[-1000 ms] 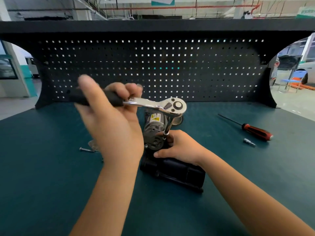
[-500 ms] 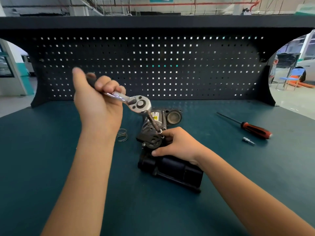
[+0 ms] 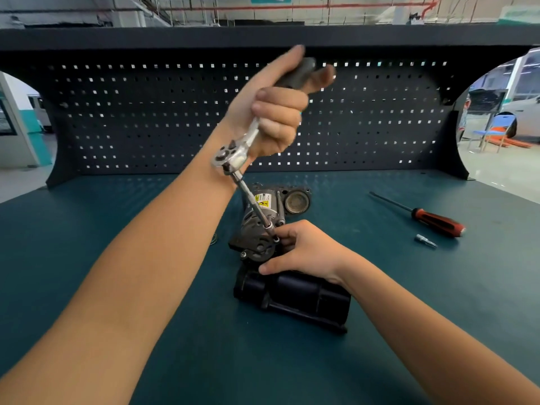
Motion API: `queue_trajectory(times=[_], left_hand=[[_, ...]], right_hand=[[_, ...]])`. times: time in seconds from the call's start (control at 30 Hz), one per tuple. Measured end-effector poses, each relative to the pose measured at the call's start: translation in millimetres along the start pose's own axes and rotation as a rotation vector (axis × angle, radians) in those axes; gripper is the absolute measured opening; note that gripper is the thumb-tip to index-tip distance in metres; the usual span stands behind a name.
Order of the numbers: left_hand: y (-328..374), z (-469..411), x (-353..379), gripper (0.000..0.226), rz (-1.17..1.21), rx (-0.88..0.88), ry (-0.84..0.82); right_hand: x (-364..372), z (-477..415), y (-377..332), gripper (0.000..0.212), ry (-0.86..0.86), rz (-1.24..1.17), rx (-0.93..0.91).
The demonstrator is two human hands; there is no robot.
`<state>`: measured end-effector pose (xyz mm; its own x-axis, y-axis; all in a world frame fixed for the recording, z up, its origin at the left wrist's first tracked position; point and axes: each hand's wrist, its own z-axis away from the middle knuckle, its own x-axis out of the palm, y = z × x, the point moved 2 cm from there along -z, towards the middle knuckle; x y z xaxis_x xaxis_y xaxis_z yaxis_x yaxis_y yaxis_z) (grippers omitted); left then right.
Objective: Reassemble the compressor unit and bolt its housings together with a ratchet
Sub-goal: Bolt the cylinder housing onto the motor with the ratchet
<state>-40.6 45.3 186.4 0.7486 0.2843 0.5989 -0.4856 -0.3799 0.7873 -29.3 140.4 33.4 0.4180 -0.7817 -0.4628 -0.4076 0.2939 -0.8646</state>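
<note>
The compressor unit (image 3: 263,226) lies on the green bench top, its grey metal motor end with a yellow label pointing away from me and its black housing (image 3: 295,299) pointing toward me. My left hand (image 3: 277,118) grips the black handle of a chrome ratchet (image 3: 230,159), raised high. The ratchet's extension bar slants down to a bolt on the grey housing. My right hand (image 3: 304,252) rests on the unit and pinches the tip of the extension at the bolt.
A red-handled screwdriver (image 3: 432,220) and a small bit (image 3: 425,240) lie to the right on the bench (image 3: 87,244). A spring peeks out left of the unit behind my forearm. A black pegboard (image 3: 146,118) closes off the back.
My left hand swung the ratchet handle from pointing left to pointing up and right, the head shifting left. My right hand stayed on the unit at the bolt.
</note>
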Motion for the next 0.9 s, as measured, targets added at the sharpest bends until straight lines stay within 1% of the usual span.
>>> queue_trajectory(times=[0.07,0.1,0.13,0.17,0.2,0.27,0.33,0.37,0.4,0.43,0.5,0.53,0.6,0.67,0.73,0.8,0.9], left_hand=[[-4.7,-14.0,6.4,0.063,-0.042,-0.115,-0.039],[-8.0,-18.4,8.9,0.058,-0.053,-0.124,-0.037],[-10.8,-20.1,10.2,0.053,-0.078,-0.091,-0.001],[-12.3,-19.6,9.1,0.049,-0.11,-0.015,0.075],[-12.5,-17.8,7.1,0.046,-0.137,0.101,0.18],[-8.5,-7.9,-1.5,0.044,-0.135,0.428,0.468],[-5.9,8.7,-12.1,0.041,-0.107,0.805,0.778],[-7.0,17.5,-15.1,0.038,-0.1,0.958,0.904],[-11.1,26.7,-16.7,0.035,-0.097,1.082,1.003],[-17.3,35.5,-16.2,0.032,-0.093,1.182,1.066],[-34.7,51.6,-9.0,0.025,-0.119,1.338,1.087],[-45.2,58.5,-2.5,0.022,-0.173,1.402,1.064],[-69.6,68.3,10.6,0.015,-0.355,1.501,0.993],[-93.8,73.1,21.0,0.008,-0.545,1.541,0.925],[-107.6,75.6,22.7,0.008,-0.611,1.559,0.893],[-103.4,78.2,19.8,0.013,-0.536,1.551,0.914],[-78.6,80.9,9.2,0.017,-0.281,1.517,0.918]], right_hand=[[0.0,0.1,-1.0,0.035,-0.008,-0.01,0.001],[0.2,0.5,-1.8,0.034,-0.006,-0.005,-0.008],[0.4,1.8,-3.5,0.034,0.003,-0.001,-0.026],[0.5,3.4,-5.0,0.036,0.02,-0.022,-0.056],[0.2,5.0,-6.1,0.039,0.042,-0.084,-0.09],[0.3,7.9,-6.7,0.043,0.085,-0.241,-0.146],[1.2,10.2,-8.8,0.039,0.112,-0.304,-0.191],[1.3,10.4,-9.6,0.034,0.128,-0.323,-0.207],[1.0,10.6,-10.3,0.031,0.158,-0.338,-0.215],[0.5,10.3,-10.6,0.027,0.201,-0.346,-0.223],[-2.5,10.3,-10.5,0.021,0.298,-0.338,-0.24],[-3.5,10.6,-10.3,0.02,0.329,-0.323,-0.245],[-4.0,10.8,-10.0,0.017,0.341,-0.285,-0.249],[-2.9,12.0,-10.7,0.017,0.32,-0.271,-0.25],[-2.9,13.0,-11.6,0.019,0.303,-0.271,-0.249],[-2.9,13.3,-11.7,0.021,0.287,-0.269,-0.249],[-1.8,11.7,-11.7,0.021,0.282,-0.266,-0.247]])
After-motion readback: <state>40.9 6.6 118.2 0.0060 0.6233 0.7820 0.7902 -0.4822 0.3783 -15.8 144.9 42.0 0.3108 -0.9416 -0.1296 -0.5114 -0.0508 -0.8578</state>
